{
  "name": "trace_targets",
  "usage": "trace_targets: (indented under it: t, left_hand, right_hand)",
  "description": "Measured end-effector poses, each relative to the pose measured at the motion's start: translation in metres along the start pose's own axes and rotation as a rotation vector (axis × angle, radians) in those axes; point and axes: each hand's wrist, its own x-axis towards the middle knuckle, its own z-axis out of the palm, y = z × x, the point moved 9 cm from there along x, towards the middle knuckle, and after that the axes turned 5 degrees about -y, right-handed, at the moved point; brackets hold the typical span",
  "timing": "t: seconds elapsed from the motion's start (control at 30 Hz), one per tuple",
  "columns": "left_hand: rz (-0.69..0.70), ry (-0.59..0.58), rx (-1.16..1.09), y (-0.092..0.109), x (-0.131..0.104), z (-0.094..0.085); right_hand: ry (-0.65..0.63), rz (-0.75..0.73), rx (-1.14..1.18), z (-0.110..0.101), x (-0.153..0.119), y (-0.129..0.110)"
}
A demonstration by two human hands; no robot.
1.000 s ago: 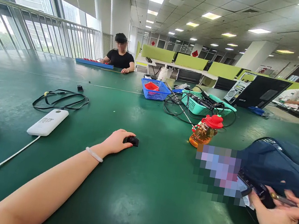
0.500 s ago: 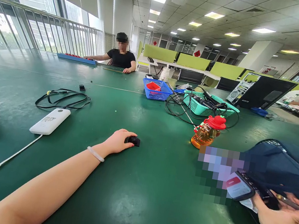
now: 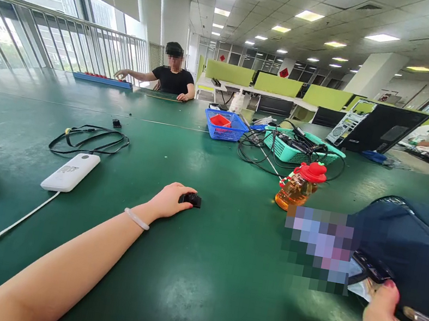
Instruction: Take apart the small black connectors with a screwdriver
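Two perforated plastic baskets are counted on the green tabletop (image 3: 195, 268) — one blue basket (image 3: 223, 133), one turquoise basket (image 3: 288, 153). One open red plastic container (image 3: 220, 121), one amber-filled clear bottle with a red lid (image 3: 296, 189), one white rectangular power bank (image 3: 71, 173) and one black computer case (image 3: 388, 132) are seen. Two small black objects are counted — one held black object (image 3: 192, 200), one loose black object (image 3: 116, 123).

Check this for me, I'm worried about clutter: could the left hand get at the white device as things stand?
Probably yes: only bare green tabletop shows between the left hand and the white device. The hand grips a small black object, though, and would likely need to release it.
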Motion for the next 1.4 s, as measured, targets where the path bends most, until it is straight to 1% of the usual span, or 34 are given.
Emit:
trace_targets:
  t: [0.03, 0.07, 0.1, 0.13, 0.17, 0.2, 0.27, 0.33, 0.37, 0.47, 0.5, 0.57, 0.67, 0.7, 0.77, 0.8, 0.87, 1.17, 1.4]
  left_hand:
    - [-0.002, -0.002, -0.003, 0.000, 0.000, 0.000]
    - [-0.005, -0.003, -0.005, 0.000, 0.000, 0.000]
    - [-0.005, -0.003, -0.004, 0.000, 0.000, 0.000]
    - [-0.004, -0.002, -0.002, 0.000, 0.000, 0.000]
    - [-0.002, 0.000, 0.000, 0.000, 0.001, 0.000]
    - [0.000, 0.002, 0.003, 0.000, 0.001, 0.000]
    - [0.007, -0.001, 0.006, 0.001, 0.001, 0.000]
    - [0.015, -0.002, 0.004, 0.001, 0.002, 0.000]
    - [0.022, 0.001, 0.002, 0.002, 0.002, 0.001]
    - [0.055, 0.013, -0.003, 0.004, 0.003, 0.001]
    - [0.065, 0.018, -0.006, 0.004, 0.003, 0.001]
    - [0.077, 0.031, -0.008, 0.004, 0.002, 0.000]
    - [0.079, 0.036, -0.015, 0.002, 0.002, 0.001]
    - [0.077, 0.034, -0.020, 0.001, 0.002, 0.001]
    - [0.072, 0.033, -0.031, 0.000, 0.002, 0.001]
    - [0.071, 0.036, -0.036, -0.001, 0.002, 0.001]
    - [0.071, 0.037, -0.042, -0.001, 0.002, 0.001]
    - [0.062, 0.036, -0.070, -0.002, 0.003, 0.000]
    - [0.075, 0.043, -0.080, -0.003, 0.004, 0.001]
  right_hand:
    - [0.056, -0.137, 0.077, -0.007, 0.003, -0.031]
    - [-0.051, -0.218, 0.153, 0.001, 0.007, -0.062]
    - [-0.297, -0.237, 0.217, 0.023, 0.011, -0.092]
    - [-0.479, -0.279, 0.308, 0.038, 0.011, -0.126]
    - [-0.620, -0.333, 0.424, 0.050, 0.011, -0.161]
    - [-0.733, -0.350, 0.565, 0.060, 0.010, -0.192]
    - [-0.897, -0.384, 0.812, 0.080, 0.009, -0.246]
    - [-0.980, -0.390, 0.933, 0.102, 0.005, -0.283]
    - [-0.992, -0.408, 0.974, 0.113, 0.001, -0.298]
    - [-1.040, -0.465, 0.979, 0.142, -0.022, -0.329]
    - [-1.041, -0.465, 0.966, 0.149, -0.031, -0.334]
    - [-1.018, -0.485, 0.947, 0.155, -0.048, -0.342]
    - [-0.910, -0.522, 0.954, 0.144, -0.064, -0.342]
    - [-0.898, -0.540, 0.963, 0.139, -0.068, -0.341]
    - [-0.907, -0.647, 0.980, 0.129, -0.078, -0.343]
    - [-0.917, -0.672, 0.974, 0.127, -0.081, -0.343]
    - [-0.938, -0.691, 0.959, 0.127, -0.084, -0.342]
    - [-1.011, -0.637, 0.934, 0.139, -0.087, -0.340]
    - [-1.038, -0.641, 0.935, 0.139, -0.090, -0.340]
